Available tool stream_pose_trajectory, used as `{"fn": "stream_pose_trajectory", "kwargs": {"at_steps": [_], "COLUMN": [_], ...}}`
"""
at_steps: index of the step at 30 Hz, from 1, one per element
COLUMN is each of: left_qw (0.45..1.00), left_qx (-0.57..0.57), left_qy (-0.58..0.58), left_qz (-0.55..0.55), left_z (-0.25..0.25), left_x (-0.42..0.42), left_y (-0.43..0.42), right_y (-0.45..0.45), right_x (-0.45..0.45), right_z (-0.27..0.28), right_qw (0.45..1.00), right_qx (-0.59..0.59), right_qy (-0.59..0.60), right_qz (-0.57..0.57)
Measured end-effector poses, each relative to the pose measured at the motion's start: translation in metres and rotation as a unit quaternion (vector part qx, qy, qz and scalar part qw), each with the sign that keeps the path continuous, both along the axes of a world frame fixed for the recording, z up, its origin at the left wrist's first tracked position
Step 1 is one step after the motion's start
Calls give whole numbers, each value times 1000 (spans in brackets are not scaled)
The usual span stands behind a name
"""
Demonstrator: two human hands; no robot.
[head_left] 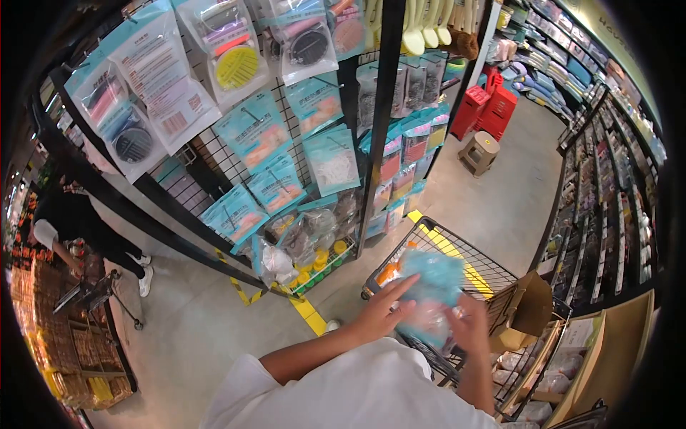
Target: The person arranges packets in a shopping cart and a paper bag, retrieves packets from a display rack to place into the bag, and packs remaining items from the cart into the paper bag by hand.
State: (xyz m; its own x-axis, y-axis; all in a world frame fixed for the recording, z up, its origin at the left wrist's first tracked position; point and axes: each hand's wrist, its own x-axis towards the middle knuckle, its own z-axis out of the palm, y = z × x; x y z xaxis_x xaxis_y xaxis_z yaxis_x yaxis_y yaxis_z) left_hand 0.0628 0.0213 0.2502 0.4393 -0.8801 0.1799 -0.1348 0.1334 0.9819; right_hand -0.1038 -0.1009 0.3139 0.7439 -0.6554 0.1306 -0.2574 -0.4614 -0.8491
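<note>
Between my two hands, over a black wire shopping cart (pixel 464 250), are teal and clear plastic packets (pixel 432 279), blurred by motion. My left hand (pixel 386 307) touches their left side with thumb and fingers parted over the front. At their right edge, my right hand (pixel 468 322) has its fingers closed round the packets, smeared by movement. Orange items (pixel 388 273) lie in the cart just left of the packets. The lower parts of the packets are partly hidden by my hands.
Teal packets (pixel 254 132) hang on a black wire rack at the upper left. A brown stool (pixel 479 153) and red folded signs (pixel 493 107) stand beyond the cart. An open cardboard box (pixel 532 304) is at right. Another person (pixel 82 222) stands at far left.
</note>
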Motion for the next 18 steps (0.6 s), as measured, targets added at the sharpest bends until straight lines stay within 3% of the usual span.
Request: {"fn": "stream_pose_trajectory", "kwargs": {"at_steps": [2,3,5,8,11,18], "left_qw": [997,965,962,939,859,766], "left_qx": [19,56,44,-27,-55,-104], "left_qy": [62,248,236,40,-134,-236], "left_qz": [47,58,129,340,492,588], "left_z": [-10,-6,11,23,57,94], "left_x": [2,5,26,78,137,196], "left_y": [8,17,32,57,85,118], "right_y": [19,25,32,35,37,43], "right_x": [14,18,26,33,28,31], "right_z": [-15,-16,-18,-33,-47,-69], "right_qw": [980,985,991,990,991,984], "right_qx": [181,165,136,118,133,161], "right_qy": [-44,-30,0,-69,14,33], "right_qz": [67,45,12,25,30,65]}}
